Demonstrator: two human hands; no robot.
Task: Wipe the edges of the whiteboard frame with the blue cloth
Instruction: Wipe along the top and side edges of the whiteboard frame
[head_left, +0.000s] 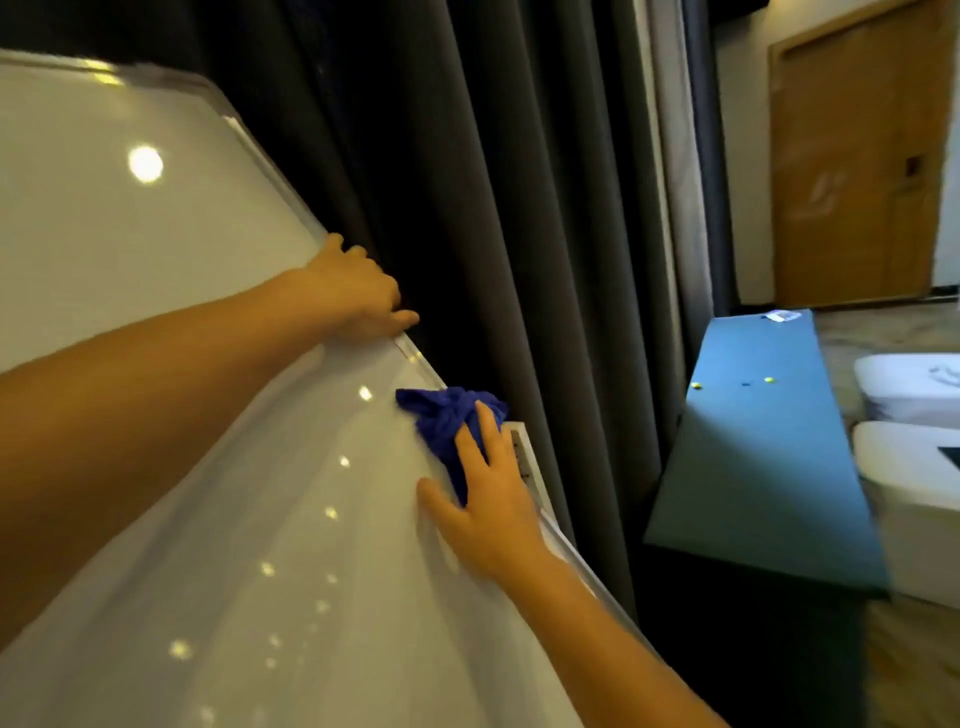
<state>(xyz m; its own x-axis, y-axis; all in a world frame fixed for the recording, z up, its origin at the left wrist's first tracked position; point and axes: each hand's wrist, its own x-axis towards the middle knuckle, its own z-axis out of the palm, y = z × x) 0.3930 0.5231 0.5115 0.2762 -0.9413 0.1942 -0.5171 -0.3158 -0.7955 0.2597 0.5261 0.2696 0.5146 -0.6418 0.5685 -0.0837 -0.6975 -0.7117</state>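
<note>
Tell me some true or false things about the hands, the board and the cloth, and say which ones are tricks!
1. The blue cloth is pressed against the whiteboard frame by the right hand. True.
2. The left hand is holding a marker. False: it grips the frame's edge higher up and holds nothing else.
3. The cloth is red. False: it is dark blue.
4. Dark curtains hang behind the whiteboard. True.
5. Both hands are on the cloth. False: only the right hand touches it; the left hand is apart from it.
</note>
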